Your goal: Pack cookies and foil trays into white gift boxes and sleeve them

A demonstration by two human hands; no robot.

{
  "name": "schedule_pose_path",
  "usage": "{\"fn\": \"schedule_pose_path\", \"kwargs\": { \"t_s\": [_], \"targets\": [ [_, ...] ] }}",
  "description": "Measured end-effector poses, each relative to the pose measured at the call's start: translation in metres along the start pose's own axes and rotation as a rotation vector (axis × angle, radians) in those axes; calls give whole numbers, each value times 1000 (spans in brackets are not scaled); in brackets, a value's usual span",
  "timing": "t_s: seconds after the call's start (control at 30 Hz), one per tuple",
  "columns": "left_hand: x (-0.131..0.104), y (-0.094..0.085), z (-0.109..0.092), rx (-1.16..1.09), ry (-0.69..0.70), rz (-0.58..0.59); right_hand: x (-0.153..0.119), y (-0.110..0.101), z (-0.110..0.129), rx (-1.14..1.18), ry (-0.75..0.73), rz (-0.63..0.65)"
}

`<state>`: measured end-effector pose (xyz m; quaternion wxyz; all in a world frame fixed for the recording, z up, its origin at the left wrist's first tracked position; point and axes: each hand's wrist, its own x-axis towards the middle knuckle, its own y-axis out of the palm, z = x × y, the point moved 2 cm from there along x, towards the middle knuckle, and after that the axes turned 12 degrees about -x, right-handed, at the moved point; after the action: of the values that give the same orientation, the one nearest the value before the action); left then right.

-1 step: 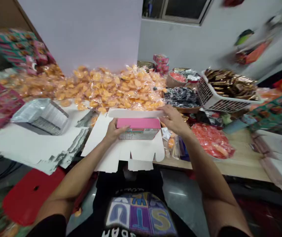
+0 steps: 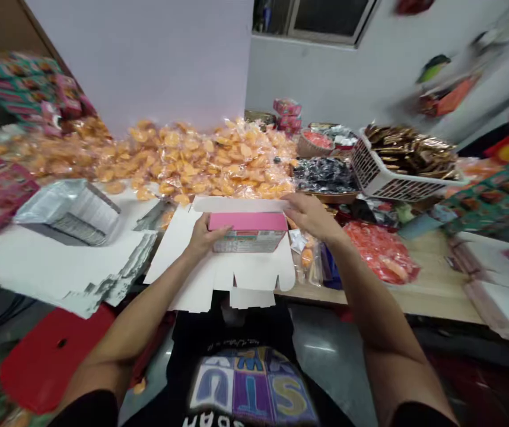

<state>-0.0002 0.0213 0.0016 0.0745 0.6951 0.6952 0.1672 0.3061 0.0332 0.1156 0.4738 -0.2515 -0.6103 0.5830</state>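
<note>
A pink box (image 2: 249, 222) with printed sides lies over unfolded white cardboard (image 2: 254, 270) in front of me. My left hand (image 2: 203, 237) is closed around the box's left end, its thumb on the front side. At the right end, my right hand (image 2: 305, 214) has its fingers bent at the far corner, by the raised white flap (image 2: 241, 204); I cannot make out what its fingertips hold. To the left, a silvery wrapped bundle (image 2: 70, 213) rests on a stack of white cardboard sheets (image 2: 54, 261).
Orange items in clear wrappers (image 2: 201, 157) are heaped behind the cardboard. To the right stand a white basket (image 2: 408, 184) of golden packets, black packets (image 2: 323, 174) and red packets (image 2: 381, 252). A red stool (image 2: 52, 356) is at lower left.
The whole view has shifted slightly, with the surroundings a little further left. Both hands and the pink box keep nearly the same positions relative to each other.
</note>
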Motion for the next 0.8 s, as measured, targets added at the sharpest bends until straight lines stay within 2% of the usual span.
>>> {"fn": "schedule_pose_path", "kwargs": {
  "t_s": [0.07, 0.17, 0.3, 0.43, 0.53, 0.6, 0.7, 0.73, 0.8],
  "targets": [
    [2, 0, 2, -9, -7, 21, 10, -16, 5, -30, -25, 123],
    [2, 1, 3, -14, -3, 43, 23, -31, 14, 8, 19, 270],
    [-1, 2, -1, -23, -7, 42, 28, -32, 23, 94, 181, 405],
    [-1, 7, -4, -34, 2, 50, 15, -23, 27, -35, 142, 369],
    [-2, 10, -5, -12, -15, 17, -8, -9, 29, -161, 78, 350],
    [-2, 8, -10, 4, -12, 0, -24, 1, 29, -176, 54, 285],
    [5, -6, -32, 61, 95, -10, -38, 17, 26, -106, 13, 183],
    [10, -14, -43, 146, 146, -6, -39, 20, 24, -81, 8, 159],
    [21, -26, -66, 496, 222, 86, -37, 24, 20, -48, 5, 105]
  ]
}}
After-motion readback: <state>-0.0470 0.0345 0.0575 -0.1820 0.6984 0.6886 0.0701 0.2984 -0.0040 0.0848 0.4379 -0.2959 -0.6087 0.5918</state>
